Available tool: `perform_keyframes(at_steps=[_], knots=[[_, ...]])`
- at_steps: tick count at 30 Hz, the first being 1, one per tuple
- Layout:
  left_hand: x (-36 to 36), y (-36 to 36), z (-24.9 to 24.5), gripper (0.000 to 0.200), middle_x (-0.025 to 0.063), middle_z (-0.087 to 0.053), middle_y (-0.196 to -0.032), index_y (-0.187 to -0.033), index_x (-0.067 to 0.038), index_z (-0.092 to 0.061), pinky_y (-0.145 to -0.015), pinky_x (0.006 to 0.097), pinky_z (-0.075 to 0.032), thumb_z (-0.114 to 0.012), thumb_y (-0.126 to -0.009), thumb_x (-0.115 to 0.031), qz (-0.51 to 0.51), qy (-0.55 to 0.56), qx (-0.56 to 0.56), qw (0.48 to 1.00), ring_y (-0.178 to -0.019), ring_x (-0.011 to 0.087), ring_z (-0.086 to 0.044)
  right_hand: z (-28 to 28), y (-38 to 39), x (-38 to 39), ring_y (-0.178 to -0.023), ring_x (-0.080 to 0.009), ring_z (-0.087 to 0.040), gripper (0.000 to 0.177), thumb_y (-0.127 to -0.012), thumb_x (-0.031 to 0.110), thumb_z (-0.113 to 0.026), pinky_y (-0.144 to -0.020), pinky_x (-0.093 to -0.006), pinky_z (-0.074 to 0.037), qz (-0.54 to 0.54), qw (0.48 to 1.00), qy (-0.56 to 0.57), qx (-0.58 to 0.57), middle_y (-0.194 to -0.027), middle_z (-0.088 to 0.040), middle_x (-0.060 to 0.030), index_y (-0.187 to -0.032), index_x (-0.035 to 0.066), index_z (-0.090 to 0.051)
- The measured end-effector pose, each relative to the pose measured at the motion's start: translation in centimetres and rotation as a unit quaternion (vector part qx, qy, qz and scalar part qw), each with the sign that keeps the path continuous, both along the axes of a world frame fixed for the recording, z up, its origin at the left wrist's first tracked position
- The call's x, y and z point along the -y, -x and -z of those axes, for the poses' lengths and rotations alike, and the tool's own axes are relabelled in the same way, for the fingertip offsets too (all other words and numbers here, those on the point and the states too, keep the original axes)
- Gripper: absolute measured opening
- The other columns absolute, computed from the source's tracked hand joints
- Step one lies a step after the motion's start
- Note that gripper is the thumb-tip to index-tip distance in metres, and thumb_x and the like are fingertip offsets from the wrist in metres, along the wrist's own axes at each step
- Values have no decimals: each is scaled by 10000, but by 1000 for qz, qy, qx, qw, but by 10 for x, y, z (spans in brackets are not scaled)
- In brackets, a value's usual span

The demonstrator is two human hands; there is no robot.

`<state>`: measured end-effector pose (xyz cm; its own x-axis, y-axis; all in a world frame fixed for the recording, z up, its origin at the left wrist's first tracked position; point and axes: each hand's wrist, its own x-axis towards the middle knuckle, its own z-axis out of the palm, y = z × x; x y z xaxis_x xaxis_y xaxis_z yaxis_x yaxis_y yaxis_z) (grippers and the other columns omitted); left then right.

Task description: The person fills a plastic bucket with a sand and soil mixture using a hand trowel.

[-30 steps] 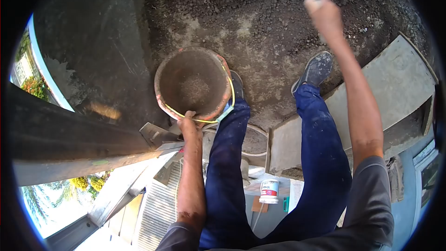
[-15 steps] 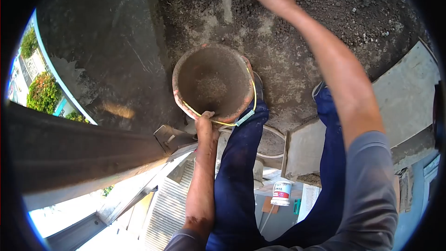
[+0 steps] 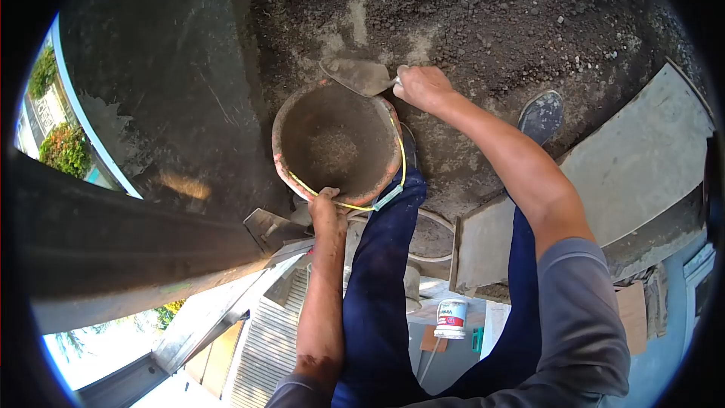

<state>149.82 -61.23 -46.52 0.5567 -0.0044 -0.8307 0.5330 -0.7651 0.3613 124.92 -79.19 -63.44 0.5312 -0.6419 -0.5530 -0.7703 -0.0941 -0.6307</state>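
My left hand grips the near rim of a dirty orange bucket, thumb over the edge. The bucket tips toward me so its inside shows, with grey residue on the bottom. A yellow handle with a pale green grip hangs along its right side. In my right hand is a trowel, held by its handle. Its blade is at the bucket's far rim; whether it touches cannot be told.
Loose dark soil and gravel cover the ground ahead. Smooth dark concrete lies left. A grey board leans at right beside my shoe. Below stand a white paint pail and a dark beam.
My right hand has come back from the far soil toward the bucket, bringing the trowel to its rim. My left hand keeps its hold. My right foot has moved forward into sight.
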Motion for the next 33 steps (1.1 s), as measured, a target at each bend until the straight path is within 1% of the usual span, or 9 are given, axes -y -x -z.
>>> perform_keyframes(at_steps=[3, 9, 12, 15, 19, 22, 25, 29, 33], knots=[[3, -2, -10, 380, 170, -574, -1088, -1191, 56, -498, -760, 545, -640, -533, -813, 75, 15, -24, -5, 1000, -870, 369, -681, 20, 16, 43, -862, -301, -746, 305, -950, 303, -568, -756, -454, -603, 114, 984, -126, -55, -939, -751, -172, -1028, 41, -703], [3, -2, -1, 415, 154, -574, -1091, -1217, 46, -483, -771, 528, -627, -548, -808, 72, 36, -16, 7, 999, -910, 354, -671, 12, 167, 137, -779, -324, -743, 440, -928, 422, -608, -713, -484, -586, 179, 975, 108, -75, -866, -739, -203, -1048, 10, -707], [-7, -3, 6, 435, 149, -576, -1100, -1229, 46, -482, -802, 523, -620, -558, -802, 74, 8, 2, 20, 1000, -971, 346, -657, -46, 185, 130, -726, -384, -726, 365, -965, 353, -631, -670, -461, -573, 367, 926, -72, -48, -856, -733, -213, -1033, -3, -675], [-9, 4, 4, 416, 150, -580, -1105, -1211, 51, -503, -827, 520, -618, -559, -800, 76, -15, 6, 21, 1000, -1008, 344, -648, -72, 182, 95, -759, -372, -734, 432, -913, 423, -624, -715, -498, -585, 384, 921, -34, -58, -824, -730, -219, -1001, 9, -711], [-12, 0, 3, 341, 157, -587, -1103, -1157, 64, -535, -831, 515, -622, -545, -817, 72, -10, 2, 7, 1000, -989, 350, -659, -41, 181, -27, -746, -365, -737, 334, -852, 341, -667, -700, -484, -590, -80, 994, -29, -68, -793, -728, -208, -914, 15, -696], [-3, 6, -2, 330, 172, -583, -1099, -1155, 65, -522, -808, 512, -633, -540, -825, 67, 5, 9, 8, 1000, -967, 357, -668, -14, 217, -48, -748, -364, -737, 308, -836, 321, -674, -700, -479, -594, -219, 968, -87, -85, -812, -735, -201, -897, 20, -695], [0, 12, -2, 364, 187, -584, -1112, -1185, 71, -506, -816, 522, -636, -538, -822, 65, 17, -21, 27, 999, -960, 372, -676, -8, 264, 12, -760, -361, -736, 260, -835, 305, -711, -716, -477, -604, -195, 972, -25, -130, -813, -735, -171, -905, 55, -704], [-2, 15, 0, 404, 197, -580, -1119, -1219, 65, -494, -802, 527, -637, -539, -817, 68, 27, 2, 13, 1000, -934, 379, -682, -23, 321, 124, -866, -412, -712, 338, -866, 359, -701, -766, -512, -556, -18, 978, 106, -177, -885, -713, -223, -971, 39, -665], [-7, 8, 10, 486, 172, -557, -1176, -1272, 42, -468, -821, 523, -624, -551, -794, 74, 37, 1, 33, 999, -989, 367, -656, -26, 366, 183, -798, -385, -691, 403, -913, 403, -676, -749, -488, -539, 80, 974, 155, -145, -837, -703, -200, -1031, 17, -668]])
